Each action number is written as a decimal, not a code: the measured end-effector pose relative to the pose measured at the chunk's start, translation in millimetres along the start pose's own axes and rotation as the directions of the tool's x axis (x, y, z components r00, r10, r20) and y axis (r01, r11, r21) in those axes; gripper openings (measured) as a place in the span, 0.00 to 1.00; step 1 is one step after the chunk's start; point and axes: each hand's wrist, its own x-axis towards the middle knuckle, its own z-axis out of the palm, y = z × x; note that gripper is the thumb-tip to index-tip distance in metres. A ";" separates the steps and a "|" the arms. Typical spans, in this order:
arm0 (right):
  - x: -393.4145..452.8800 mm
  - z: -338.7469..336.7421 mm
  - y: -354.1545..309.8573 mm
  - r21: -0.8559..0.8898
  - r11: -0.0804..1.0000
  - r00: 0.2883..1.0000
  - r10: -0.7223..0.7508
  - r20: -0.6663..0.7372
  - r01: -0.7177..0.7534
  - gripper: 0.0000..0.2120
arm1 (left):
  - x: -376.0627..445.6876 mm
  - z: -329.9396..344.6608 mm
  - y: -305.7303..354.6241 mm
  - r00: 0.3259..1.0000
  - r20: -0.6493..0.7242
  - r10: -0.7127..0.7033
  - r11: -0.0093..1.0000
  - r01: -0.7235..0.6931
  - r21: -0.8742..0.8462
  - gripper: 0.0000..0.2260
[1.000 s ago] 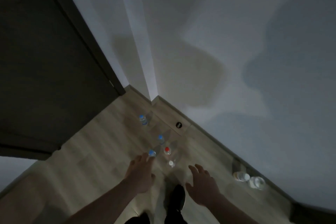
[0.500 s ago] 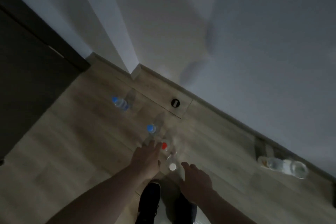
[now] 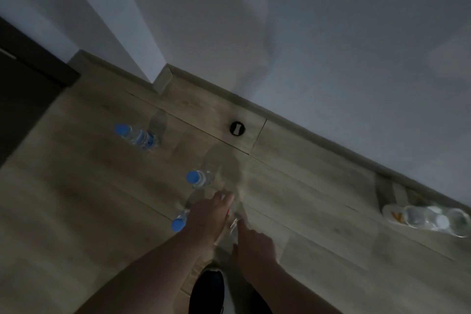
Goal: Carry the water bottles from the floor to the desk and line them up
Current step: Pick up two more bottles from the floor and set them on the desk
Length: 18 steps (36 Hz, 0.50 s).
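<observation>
Three blue-capped water bottles are on the wooden floor: the far one (image 3: 135,135), the middle one (image 3: 198,178), and a tilted one (image 3: 179,222) against the thumb side of my left hand (image 3: 209,216). That hand reaches down with its fingers together over a red-capped bottle (image 3: 228,211), of which only a sliver shows. My right hand (image 3: 254,242) is curled beside a clear bottle (image 3: 234,227), its index finger along it and the cap hidden. The dim, blurred view does not show whether either hand grips a bottle. No desk is in view.
More clear bottles (image 3: 428,219) lie on their sides by the skirting board at the right. A round black fitting (image 3: 237,128) is set in the floor near the wall. A dark door (image 3: 23,84) stands at the left. My dark shoe (image 3: 207,288) is below the hands.
Both hands have dropped onto the bottle cluster. The left now covers the red cap and the right covers the white cap. The view has tipped down and closer to the floor.
</observation>
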 end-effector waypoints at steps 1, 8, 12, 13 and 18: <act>-1.2 -1.9 1.1 0.000 1.000 1.000 0.007 0.001 -0.007 0.25 | -1.5 -0.4 0.2 1.000 0.003 -0.011 1.000 0.011 -0.011 0.16; -43.5 -35.0 11.8 0.026 0.997 0.997 0.068 -0.032 -0.067 0.25 | -44.1 -40.5 -1.7 0.999 -0.045 -0.022 0.988 0.015 -0.157 0.13; -95.4 -76.9 1.6 0.066 0.996 0.995 0.066 -0.076 -0.061 0.20 | -92.8 -89.3 -3.1 0.997 -0.075 -0.030 0.982 0.015 -0.190 0.12; -111.7 -89.0 -1.9 0.069 0.996 0.995 0.066 -0.081 -0.060 0.20 | -106.8 -103.7 -2.3 0.996 -0.080 -0.037 0.978 0.020 -0.206 0.12; -207.7 -144.8 -23.5 0.123 0.987 0.989 0.119 -0.090 -0.108 0.21 | -182.8 -183.2 12.3 0.990 -0.106 -0.091 0.953 0.056 -0.299 0.13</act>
